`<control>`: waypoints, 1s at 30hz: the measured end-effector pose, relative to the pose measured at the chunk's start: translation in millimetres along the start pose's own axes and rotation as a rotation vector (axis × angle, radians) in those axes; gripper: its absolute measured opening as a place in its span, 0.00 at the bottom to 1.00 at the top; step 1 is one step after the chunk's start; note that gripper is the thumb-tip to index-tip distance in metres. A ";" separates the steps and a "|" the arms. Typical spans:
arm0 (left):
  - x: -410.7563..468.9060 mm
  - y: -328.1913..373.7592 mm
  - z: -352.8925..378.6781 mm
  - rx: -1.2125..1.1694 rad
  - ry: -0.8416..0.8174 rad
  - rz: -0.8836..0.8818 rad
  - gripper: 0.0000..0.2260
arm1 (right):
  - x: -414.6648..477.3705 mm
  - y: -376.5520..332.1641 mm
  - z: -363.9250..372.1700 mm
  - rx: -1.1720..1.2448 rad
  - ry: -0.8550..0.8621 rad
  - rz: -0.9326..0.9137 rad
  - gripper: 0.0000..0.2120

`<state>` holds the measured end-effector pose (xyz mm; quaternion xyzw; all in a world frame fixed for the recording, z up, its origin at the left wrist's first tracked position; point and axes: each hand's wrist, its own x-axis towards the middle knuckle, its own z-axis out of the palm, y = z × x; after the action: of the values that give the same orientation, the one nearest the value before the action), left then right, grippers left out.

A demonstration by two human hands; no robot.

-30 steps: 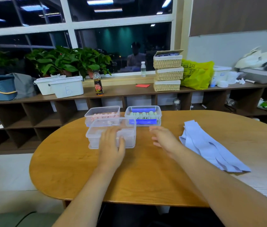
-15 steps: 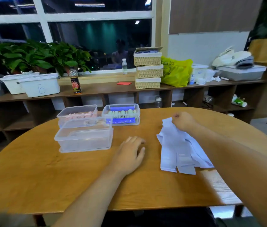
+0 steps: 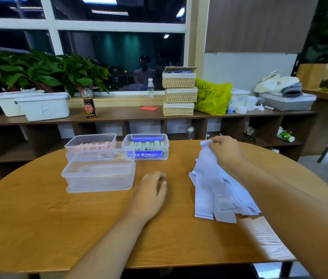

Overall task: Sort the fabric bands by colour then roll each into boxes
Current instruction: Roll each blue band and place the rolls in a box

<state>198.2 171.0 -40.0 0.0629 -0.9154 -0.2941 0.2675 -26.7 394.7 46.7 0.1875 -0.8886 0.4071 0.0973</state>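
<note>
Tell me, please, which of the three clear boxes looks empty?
The nearest box, at front left; the two behind it hold pink rolls and green rolls.

Matt cloth bands, clear plastic boxes, smooth wood table.

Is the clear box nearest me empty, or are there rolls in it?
Empty, it seems: the nearest clear box shows only the wood colour of the table through its walls, no rolls.

I read this as an office or workroom: a round wooden table near me, a long cubby shelf under the far window, potted plants, stacked wicker baskets.
</note>
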 end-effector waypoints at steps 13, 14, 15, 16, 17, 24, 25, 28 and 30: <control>-12.2 9.1 -22.0 -0.584 0.107 -0.140 0.10 | -57.0 -128.4 -43.8 0.718 -0.175 -0.138 0.07; -14.3 8.8 -23.5 -0.629 0.103 -0.140 0.10 | -63.1 -137.5 -43.9 0.750 -0.190 -0.136 0.08; -15.6 8.2 -24.4 -0.666 0.104 -0.149 0.12 | -67.4 -144.7 -42.9 0.773 -0.203 -0.140 0.08; -16.0 7.7 -25.4 -0.702 0.111 -0.166 0.14 | -70.9 -151.5 -41.7 0.791 -0.214 -0.141 0.08; -15.4 7.1 -26.0 -0.742 0.128 -0.189 0.16 | -72.8 -157.2 -39.6 0.809 -0.224 -0.140 0.09; -14.4 -6.2 -38.5 -0.823 0.316 -0.281 0.23 | -70.3 -159.0 11.1 0.890 -0.310 -0.007 0.09; -13.8 -7.4 -39.7 -0.809 0.335 -0.300 0.23 | -69.2 -151.2 27.9 0.886 -0.334 0.043 0.10; -12.1 -10.0 -38.2 -0.769 0.362 -0.378 0.21 | -63.3 -118.0 84.2 0.852 -0.385 0.230 0.10; -13.0 -12.6 -35.8 -0.709 0.330 -0.405 0.17 | -59.7 -97.4 112.4 0.819 -0.388 0.330 0.12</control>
<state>227.6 146.1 -28.7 0.1915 -0.6722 -0.6226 0.3519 65.6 266.1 21.2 0.1391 -0.6751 0.6910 -0.2179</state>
